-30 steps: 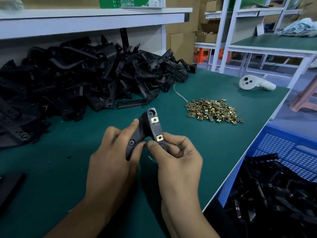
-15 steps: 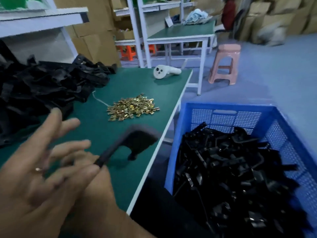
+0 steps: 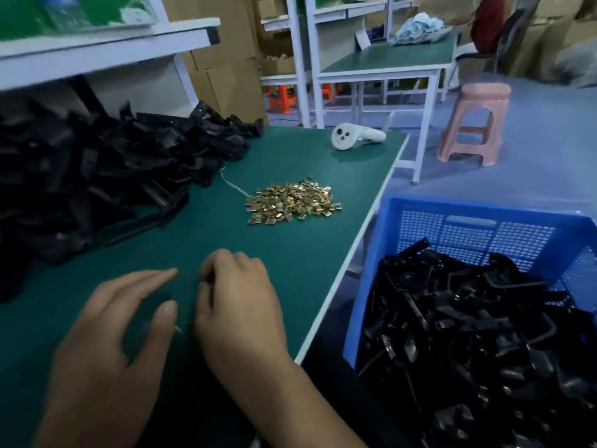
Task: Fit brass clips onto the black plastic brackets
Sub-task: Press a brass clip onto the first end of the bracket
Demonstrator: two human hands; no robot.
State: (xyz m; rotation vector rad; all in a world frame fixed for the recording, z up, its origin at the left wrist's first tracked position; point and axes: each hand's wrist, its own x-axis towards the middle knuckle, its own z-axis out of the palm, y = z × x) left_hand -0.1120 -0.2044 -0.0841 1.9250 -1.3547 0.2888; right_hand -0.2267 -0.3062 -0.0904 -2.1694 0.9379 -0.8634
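Clearly the job is mid-run, to judge by the stock on both sides. Biggest of all is the green counter (image 3: pixel 290 270), and across its far left sprawls a large heap of black plastic brackets (image 3: pixel 106 176), apparently still waiting for clips. To the right, off the counter's edge, a blue crate (image 3: pixel 478 221) holds another mass of black brackets (image 3: pixel 468 350); small glints among them suggest these are the fitted ones, though blur prevents certainty. A good share seems done and plenty remains.

Near the counter's middle lies the pile of brass clips (image 3: pixel 292 202), well beyond both hands, with the bracket heap off to the left of them. A white controller (image 3: pixel 355 137) rests at the far edge.

Nearest the camera, the left hand (image 3: pixel 109 344) is spread with straight fingers over the counter, holding nothing. The right hand (image 3: pixel 239 305) sits just beside it, fingers curled under; whether it pinches a clip or is empty cannot be told. No bracket is in either hand, so the next step is probably fetching one.
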